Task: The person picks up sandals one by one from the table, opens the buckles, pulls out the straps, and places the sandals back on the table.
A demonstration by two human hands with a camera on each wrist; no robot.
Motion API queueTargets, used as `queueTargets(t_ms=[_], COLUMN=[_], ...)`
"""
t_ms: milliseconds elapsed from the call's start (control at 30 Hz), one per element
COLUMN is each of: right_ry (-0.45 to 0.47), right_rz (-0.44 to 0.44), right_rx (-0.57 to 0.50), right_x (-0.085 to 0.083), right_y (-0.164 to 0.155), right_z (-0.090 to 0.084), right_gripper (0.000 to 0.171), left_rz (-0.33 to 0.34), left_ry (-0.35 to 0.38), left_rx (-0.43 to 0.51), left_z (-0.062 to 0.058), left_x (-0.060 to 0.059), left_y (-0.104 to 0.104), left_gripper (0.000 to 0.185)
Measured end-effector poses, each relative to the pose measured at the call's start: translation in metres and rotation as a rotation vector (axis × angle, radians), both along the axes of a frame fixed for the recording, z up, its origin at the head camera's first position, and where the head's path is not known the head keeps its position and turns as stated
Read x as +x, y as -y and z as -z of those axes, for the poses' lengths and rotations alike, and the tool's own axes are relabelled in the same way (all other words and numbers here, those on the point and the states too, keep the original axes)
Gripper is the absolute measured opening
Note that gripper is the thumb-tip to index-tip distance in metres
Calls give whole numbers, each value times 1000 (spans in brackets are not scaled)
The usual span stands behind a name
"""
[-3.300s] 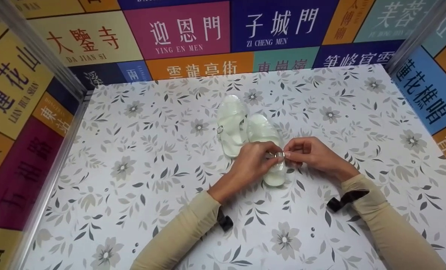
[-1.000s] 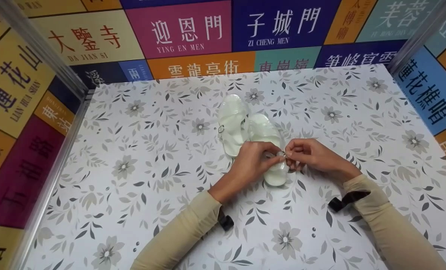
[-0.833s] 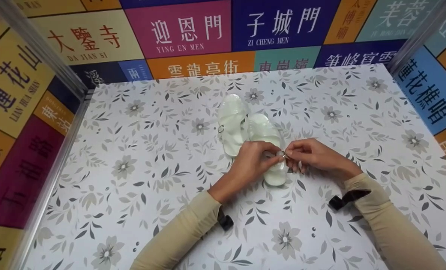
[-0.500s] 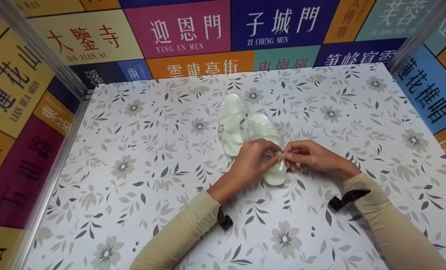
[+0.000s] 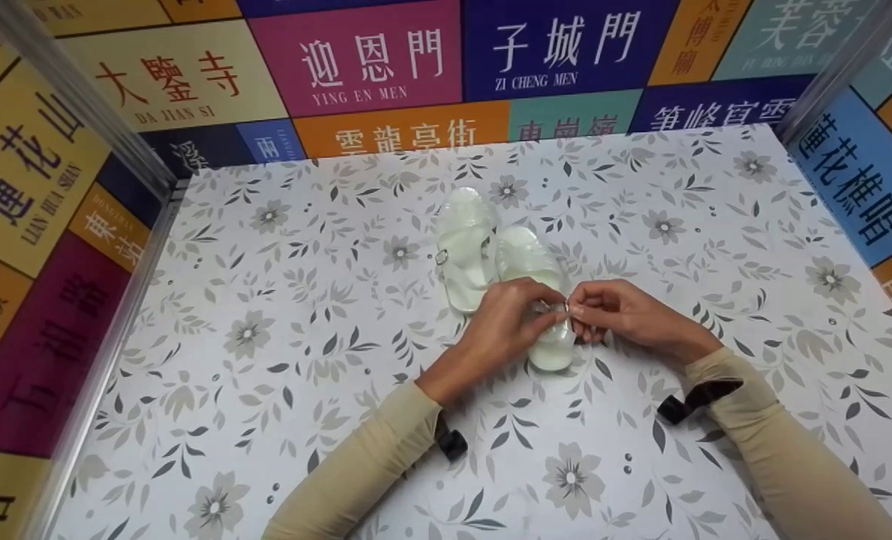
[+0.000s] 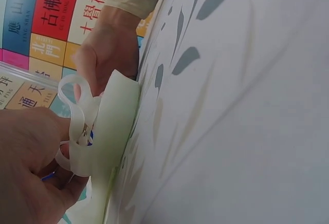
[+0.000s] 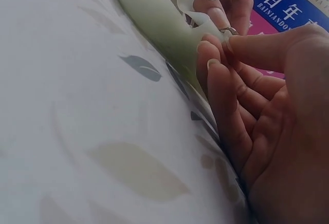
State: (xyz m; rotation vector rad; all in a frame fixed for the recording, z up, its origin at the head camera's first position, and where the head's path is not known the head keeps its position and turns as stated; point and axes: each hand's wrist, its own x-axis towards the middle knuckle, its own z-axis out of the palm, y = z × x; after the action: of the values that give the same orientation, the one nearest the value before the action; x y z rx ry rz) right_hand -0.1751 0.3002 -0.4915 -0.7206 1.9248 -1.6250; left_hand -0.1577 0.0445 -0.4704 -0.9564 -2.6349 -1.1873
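- Little change is seen against the earlier frames: both hands are still kept at the strap of the near sandal (image 5: 547, 330), and the view is only slightly shifted.
- The strap (image 6: 77, 126) is pinched by the left hand (image 5: 502, 326) between thumb and fingers; the grip is narrow.
- The small metal buckle (image 7: 229, 30) is pinched by the right hand (image 5: 629, 319) between thumb and forefinger, the other fingers being curled beneath.
- The near sandal is laid flat on the table (image 5: 280, 352), near its middle, with its heel toward the person; its middle is covered by the hands.
- The far sandal (image 5: 467, 247) is left untouched just beside it, on the left, its buckle showing at the side.
- The buckle is too small in the head view to be made out clearly; whether the strap is threaded through it cannot be told.
- In the left wrist view the sandal is cut off at the lower edge.
- No container is shown; the table is enclosed by walls (image 5: 385, 60) of coloured panels.
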Motion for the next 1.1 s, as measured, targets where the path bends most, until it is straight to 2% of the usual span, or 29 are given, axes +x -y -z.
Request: queueTargets(t_ms=[300, 500, 667, 800, 1100], right_ry=[4, -1, 43, 14, -14], right_rz=[42, 7, -9, -4, 22], right_rx=[-8, 30, 39, 34, 19], right_x=[0, -4, -4, -3, 1], right_y=[0, -4, -7, -4, 1], right_z=[1, -3, -7, -4, -1], right_gripper=[20, 22, 26, 21, 20], left_rz=[30, 33, 18, 12, 39], left_ry=[33, 52, 64, 79, 46], left_rx=[48, 76, 89, 97, 124], left_z=[1, 2, 3, 3, 4], left_x=[0, -1, -1, -1, -3], left_y=[-2, -1, -1, 0, 0], left_gripper=[20, 20, 20, 21, 19])
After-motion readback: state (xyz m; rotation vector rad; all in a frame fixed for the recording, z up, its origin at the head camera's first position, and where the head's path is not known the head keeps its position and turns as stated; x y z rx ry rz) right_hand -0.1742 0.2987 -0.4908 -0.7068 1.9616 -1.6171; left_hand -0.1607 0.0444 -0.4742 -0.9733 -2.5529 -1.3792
